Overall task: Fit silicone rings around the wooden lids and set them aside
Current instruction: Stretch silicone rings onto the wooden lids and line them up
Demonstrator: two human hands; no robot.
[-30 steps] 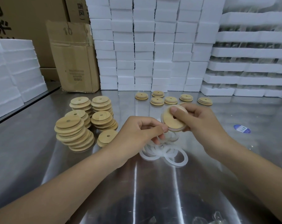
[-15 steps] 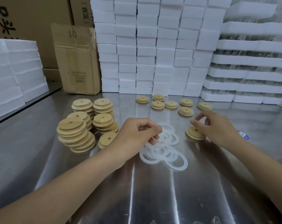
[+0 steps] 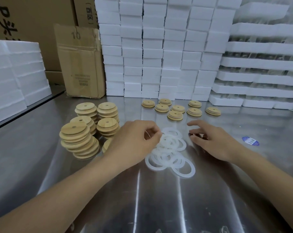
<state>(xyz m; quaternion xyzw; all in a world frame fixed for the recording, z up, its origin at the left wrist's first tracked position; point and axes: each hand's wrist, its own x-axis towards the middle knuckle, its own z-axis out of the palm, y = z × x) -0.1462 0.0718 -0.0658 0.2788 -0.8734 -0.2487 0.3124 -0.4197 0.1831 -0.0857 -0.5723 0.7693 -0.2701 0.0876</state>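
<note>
A loose pile of translucent white silicone rings (image 3: 170, 154) lies on the steel table (image 3: 159, 199) in front of me. My left hand (image 3: 134, 142) is at the pile's left edge, with fingers curled and fingertips pinching one thin silicone ring (image 3: 148, 132). My right hand (image 3: 211, 140) hovers just right of the pile with fingers relaxed and holds nothing. Stacks of bare wooden lids (image 3: 78, 137) with centre holes stand to the left. Several ringed wooden lids (image 3: 175, 115) lie singly farther back.
White foam blocks (image 3: 159, 47) are stacked high along the back, with foam trays (image 3: 263, 73) at the right and more foam (image 3: 13, 73) at the left. A cardboard box (image 3: 82, 64) stands behind the lid stacks. A blue sticker (image 3: 250, 141) lies on the table at the right.
My right hand held a lid one second ago, set it down among the ringed lids, let go, and has drawn back toward the ring pile. My left hand stays at the rings.
</note>
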